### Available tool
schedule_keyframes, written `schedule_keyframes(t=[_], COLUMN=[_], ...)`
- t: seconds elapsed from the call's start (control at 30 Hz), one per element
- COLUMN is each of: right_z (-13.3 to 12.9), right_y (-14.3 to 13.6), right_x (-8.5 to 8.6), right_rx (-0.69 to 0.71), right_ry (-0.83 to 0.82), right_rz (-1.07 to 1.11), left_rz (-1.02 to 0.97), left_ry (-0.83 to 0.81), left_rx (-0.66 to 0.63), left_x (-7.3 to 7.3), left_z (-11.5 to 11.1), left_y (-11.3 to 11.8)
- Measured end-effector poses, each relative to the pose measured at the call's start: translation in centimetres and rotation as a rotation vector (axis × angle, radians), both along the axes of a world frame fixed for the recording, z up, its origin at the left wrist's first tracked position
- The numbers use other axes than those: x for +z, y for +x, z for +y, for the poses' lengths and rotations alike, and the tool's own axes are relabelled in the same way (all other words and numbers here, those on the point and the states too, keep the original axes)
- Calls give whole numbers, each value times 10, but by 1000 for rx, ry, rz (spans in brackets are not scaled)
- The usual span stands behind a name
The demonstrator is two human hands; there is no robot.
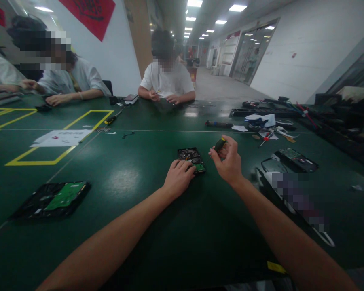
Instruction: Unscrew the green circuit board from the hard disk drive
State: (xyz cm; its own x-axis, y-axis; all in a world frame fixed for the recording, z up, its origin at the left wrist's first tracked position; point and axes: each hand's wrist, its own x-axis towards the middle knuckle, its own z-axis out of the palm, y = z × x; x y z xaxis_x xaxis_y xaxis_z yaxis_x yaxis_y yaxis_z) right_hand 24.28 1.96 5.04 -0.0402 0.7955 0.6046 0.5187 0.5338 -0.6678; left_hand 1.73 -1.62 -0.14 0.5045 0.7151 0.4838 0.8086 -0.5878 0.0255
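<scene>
A hard drive (188, 153) with a green circuit board lies on the green table in front of me. My left hand (180, 176) rests over its near left part, fingers bent around its edge and partly hiding it. Just right of the drive, my right hand (229, 161) is raised, its fingers closed on a screwdriver (220, 144) with a dark green and yellow handle. The shaft is faint and seems to point down toward the drive; whether its tip touches anything cannot be made out.
Another drive (65, 197) lies at the left, a third (295, 159) at the right beside a blurred pouch-like item (297, 198). A yellow-handled screwdriver (111, 120), white paper (62, 138) and cables lie farther back. People sit across the table (151, 141).
</scene>
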Motion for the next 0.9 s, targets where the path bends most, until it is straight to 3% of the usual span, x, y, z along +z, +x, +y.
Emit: schedule_keyframes(t=[0.23, 0.9], right_z=[10, 12], right_y=[-3, -4], right_x=[-11, -11], right_rx=[59, 72], right_ry=[124, 117], right_rz=[-36, -90], left_rz=[-12, 3], left_ry=[24, 13], left_rx=[-4, -6], left_x=[-3, -3], left_z=[1, 1], left_y=[0, 0])
